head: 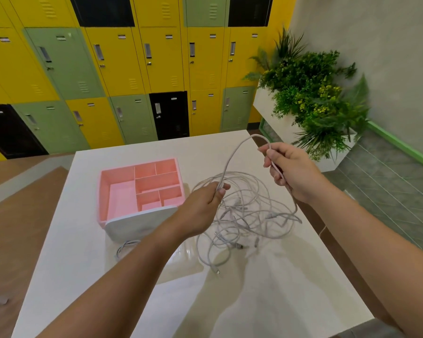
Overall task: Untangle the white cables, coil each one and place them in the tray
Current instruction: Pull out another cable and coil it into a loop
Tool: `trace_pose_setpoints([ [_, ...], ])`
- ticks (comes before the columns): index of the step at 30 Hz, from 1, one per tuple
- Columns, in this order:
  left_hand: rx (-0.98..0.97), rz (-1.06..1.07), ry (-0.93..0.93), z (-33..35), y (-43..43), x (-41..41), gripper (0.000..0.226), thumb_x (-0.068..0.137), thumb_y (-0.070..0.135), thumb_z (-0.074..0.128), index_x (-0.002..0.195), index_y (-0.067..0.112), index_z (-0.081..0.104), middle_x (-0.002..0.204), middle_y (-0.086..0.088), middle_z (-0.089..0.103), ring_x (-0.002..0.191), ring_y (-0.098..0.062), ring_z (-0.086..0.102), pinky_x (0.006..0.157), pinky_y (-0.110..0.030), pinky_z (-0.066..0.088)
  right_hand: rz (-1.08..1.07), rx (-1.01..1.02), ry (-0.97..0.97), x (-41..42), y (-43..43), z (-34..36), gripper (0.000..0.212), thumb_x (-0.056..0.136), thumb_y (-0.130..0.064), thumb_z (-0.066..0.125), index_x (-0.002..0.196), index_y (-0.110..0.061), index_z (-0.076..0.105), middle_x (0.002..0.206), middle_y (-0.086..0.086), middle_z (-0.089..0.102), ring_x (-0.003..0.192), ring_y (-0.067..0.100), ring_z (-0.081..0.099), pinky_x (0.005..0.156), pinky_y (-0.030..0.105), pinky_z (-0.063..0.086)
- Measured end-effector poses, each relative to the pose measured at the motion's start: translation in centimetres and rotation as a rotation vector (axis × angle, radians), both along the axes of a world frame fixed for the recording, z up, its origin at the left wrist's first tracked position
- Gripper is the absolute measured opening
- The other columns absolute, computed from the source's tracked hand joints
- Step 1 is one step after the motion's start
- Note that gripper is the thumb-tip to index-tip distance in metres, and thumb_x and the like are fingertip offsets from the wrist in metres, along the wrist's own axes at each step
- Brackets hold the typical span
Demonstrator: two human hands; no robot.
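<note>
A tangle of white cables [244, 215] lies on the white table [279, 301], right of a pink tray [103, 191] with several compartments. My left hand [203, 203] pinches one cable strand above the tangle. That strand arches up and over to my right hand [291, 169], which grips it higher, near the table's far right corner. From my right hand the strand drops back into the pile. Several plug ends show within the tangle.
A white rounded object [132, 226] stands against the tray's near side, with a small coiled white cable [125, 247] beside it on the table. Yellow, green and black lockers [132, 69] fill the back wall. A planter with green plants [313, 98] stands at the right.
</note>
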State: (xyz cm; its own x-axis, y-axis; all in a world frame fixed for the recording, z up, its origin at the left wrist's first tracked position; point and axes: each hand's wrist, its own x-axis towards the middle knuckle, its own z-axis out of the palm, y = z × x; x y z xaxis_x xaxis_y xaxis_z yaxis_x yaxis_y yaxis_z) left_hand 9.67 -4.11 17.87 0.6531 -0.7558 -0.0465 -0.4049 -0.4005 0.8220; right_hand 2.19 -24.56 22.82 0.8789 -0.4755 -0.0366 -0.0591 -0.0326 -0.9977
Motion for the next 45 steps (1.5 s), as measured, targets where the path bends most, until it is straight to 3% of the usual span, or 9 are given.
trace_pose_setpoints([
  [4,-0.03,0.009,-0.003,0.1,-0.2,0.1,0.039,0.104,0.033,0.03,0.133,0.019,0.053,0.123,-0.006,0.059,0.115,-0.017,0.052,0.092,-0.024,0.037,0.027,0.029,-0.046,0.0,0.6,1.1,0.019,0.101,-0.011,0.043,0.103,-0.014,0.062,0.07,0.001,0.056,0.04,0.007,0.037,0.035,0.016,0.028],
  [9,-0.048,0.042,0.041,0.2,0.3,0.3,0.038,0.104,0.036,0.03,0.132,0.023,0.053,0.121,0.009,0.053,0.112,-0.009,0.051,0.091,-0.024,0.036,-0.041,-0.002,-0.067,0.0,0.5,2.4,0.021,0.1,-0.01,0.044,0.118,-0.014,0.056,0.07,0.002,0.059,0.042,0.008,0.043,0.038,0.019,0.037],
  [12,-0.064,0.046,0.062,0.3,0.4,0.0,0.037,0.104,0.037,0.029,0.129,0.025,0.054,0.12,0.009,0.053,0.107,-0.01,0.054,0.088,-0.026,0.038,-0.06,-0.343,0.084,0.1,0.2,1.7,0.027,0.099,-0.01,0.046,0.124,-0.015,0.053,0.094,0.008,0.063,0.066,0.012,0.062,0.063,0.029,0.055],
  [16,-0.033,0.021,0.014,0.8,0.4,-0.4,0.038,0.105,0.034,0.029,0.13,0.022,0.055,0.111,0.013,0.053,0.108,-0.008,0.051,0.089,-0.023,0.035,0.098,-0.988,0.154,-0.1,0.7,0.0,0.051,0.093,-0.019,0.059,0.14,-0.027,0.041,0.134,-0.001,0.045,0.113,0.016,0.052,0.098,0.034,0.044],
  [19,-0.014,-0.007,-0.031,1.1,0.2,-0.7,0.038,0.104,0.034,0.029,0.127,0.021,0.056,0.093,0.019,0.052,0.09,-0.003,0.048,0.082,-0.024,0.036,0.289,-1.207,0.035,0.0,2.0,-0.7,0.036,0.092,-0.024,0.062,0.128,-0.025,0.057,0.125,-0.001,0.058,0.115,0.019,0.053,0.099,0.038,0.041],
  [23,-0.031,0.0,-0.029,1.4,0.3,-0.7,0.032,0.104,0.033,0.034,0.112,0.015,0.058,0.076,0.014,0.047,0.071,-0.005,0.045,0.065,-0.024,0.033,0.376,-1.163,-0.016,-0.2,2.9,-0.4,0.014,0.092,-0.016,0.061,0.101,-0.014,0.071,0.095,-0.002,0.069,0.088,0.015,0.061,0.08,0.038,0.049],
  [28,-0.084,0.031,0.181,2.6,1.0,-1.1,0.04,0.1,0.048,0.031,0.114,0.026,0.061,0.079,0.018,0.05,0.075,0.0,0.05,0.07,-0.019,0.037,0.391,-1.19,-0.134,-0.1,2.5,0.3,0.013,0.09,-0.014,0.063,0.098,-0.015,0.073,0.09,-0.003,0.068,0.084,0.016,0.061,0.074,0.037,0.051],
  [37,-0.087,-0.035,0.116,3.1,1.4,-1.0,0.039,0.102,0.041,0.032,0.119,0.024,0.061,0.076,0.01,0.048,0.068,-0.002,0.045,0.066,-0.017,0.039,0.269,-1.179,-0.129,0.7,1.8,0.3,0.008,0.091,-0.029,0.063,0.088,-0.025,0.069,0.083,-0.012,0.063,0.079,0.01,0.057,0.068,0.039,0.049],
  [45,-0.221,-0.014,0.215,3.8,1.2,-0.6,0.038,0.104,0.035,0.031,0.099,0.029,0.068,0.066,0.005,0.042,0.06,-0.005,0.039,0.066,-0.023,0.037,0.213,-1.081,-0.04,1.3,1.6,-0.7,0.012,0.096,-0.02,0.053,0.095,-0.015,0.065,0.089,-0.004,0.064,0.085,0.016,0.057,0.076,0.039,0.048],
])
